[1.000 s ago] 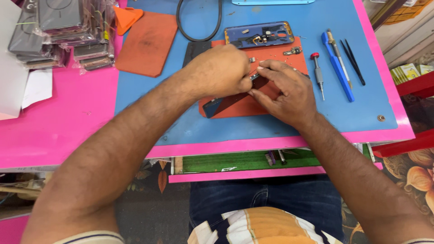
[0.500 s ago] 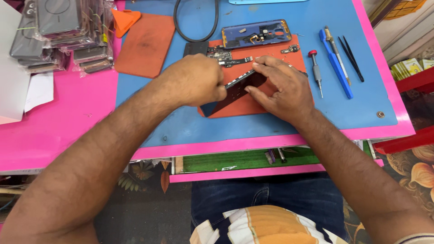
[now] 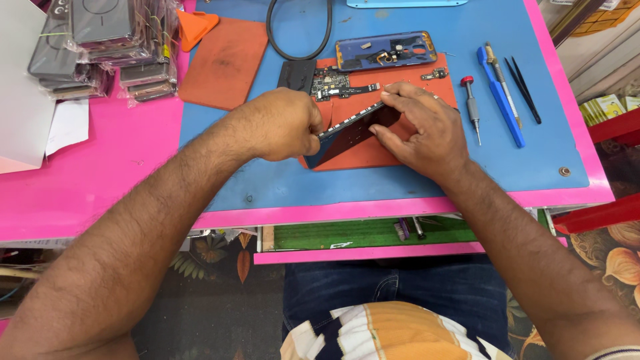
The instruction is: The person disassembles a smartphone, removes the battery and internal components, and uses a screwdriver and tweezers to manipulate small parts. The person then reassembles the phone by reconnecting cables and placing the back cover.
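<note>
Phone (image 3: 350,133) tilted on edge over orange mat (image 3: 373,150), clamped between both grips.
Left hand (image 3: 283,123) pinching lower end, right hand (image 3: 420,127) holding upper end; clear-wrapped dark packs (image 3: 110,47) stacked far left on pink worktop (image 3: 107,173); blue mat (image 3: 547,147) beneath.

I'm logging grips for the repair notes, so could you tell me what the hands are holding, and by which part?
Both hold the dark phone screen panel, tilted on edge: left hand at its lower-left end, right hand pinching its upper-right end.

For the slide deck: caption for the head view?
Left hand and right hand tilt a dark phone panel over an orange mat.
</note>
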